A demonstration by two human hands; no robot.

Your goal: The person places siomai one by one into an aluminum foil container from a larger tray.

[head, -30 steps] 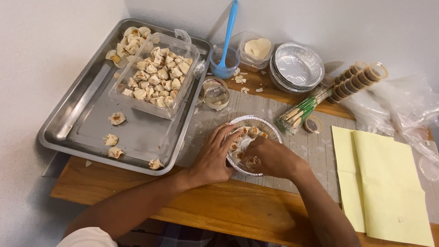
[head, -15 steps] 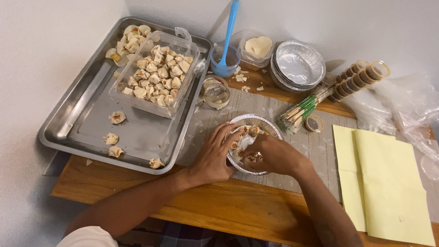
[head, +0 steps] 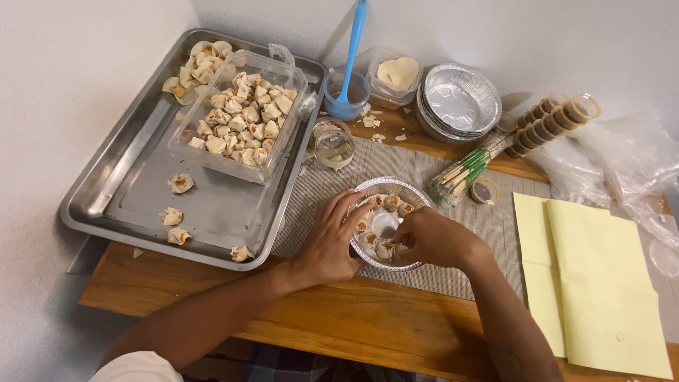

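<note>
A round foil pan (head: 393,186) sits on a grey mat near the table's front, with small dumplings (head: 387,204) ringed inside it. My left hand (head: 331,239) rests against the pan's left rim, fingers spread on the edge. Over the pan's right side, my right hand (head: 433,239) has its fingertips pinched on a dumpling inside the pan. A clear plastic box (head: 237,115) full of dumplings stands on a large steel tray (head: 134,184) at the left.
Loose dumplings (head: 180,183) lie on the tray. Behind are a blue spatula in a cup (head: 348,78), a tub of wrappers (head: 397,73), stacked foil pans (head: 457,103), a small jar (head: 334,143), skewers (head: 465,172), sauce cups (head: 548,124). Yellow paper sheets (head: 601,276) lie right.
My hands stay at the foil pan; the fingers have shifted slightly among the dumplings. The view has hardly moved.
</note>
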